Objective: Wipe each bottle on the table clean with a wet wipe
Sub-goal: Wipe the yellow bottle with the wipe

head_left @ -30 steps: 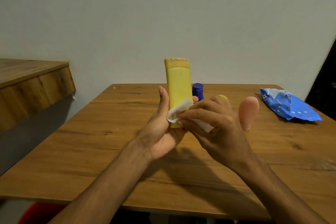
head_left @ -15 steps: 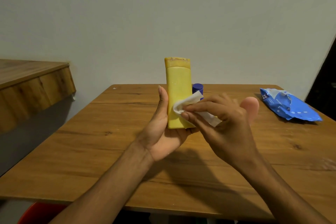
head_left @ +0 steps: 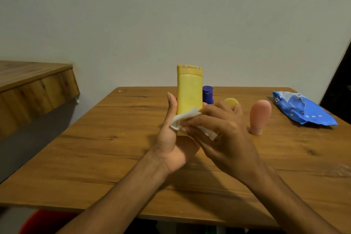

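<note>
Your left hand [head_left: 176, 138] holds the yellow bottle [head_left: 189, 97] upright above the middle of the table [head_left: 114, 138]. The palm cups the bottle's base, the thumb lies straight up along its left edge, and the fingers curl round behind. Your right hand [head_left: 224, 131] comes in from 4 o'clock with its back to the camera. Its curled fingers clamp the white wet wipe [head_left: 183, 119] and press it against the bottle's lower front, just beside your left thumb. At 12 o'clock behind the yellow bottle a blue-capped bottle [head_left: 207, 94] peeks out. At 3 o'clock of your hands the pink bottle [head_left: 259, 116] stands cap down on the table. The blue wipes pack [head_left: 302, 110] lies at 2 o'clock, near the table's right edge.
</note>
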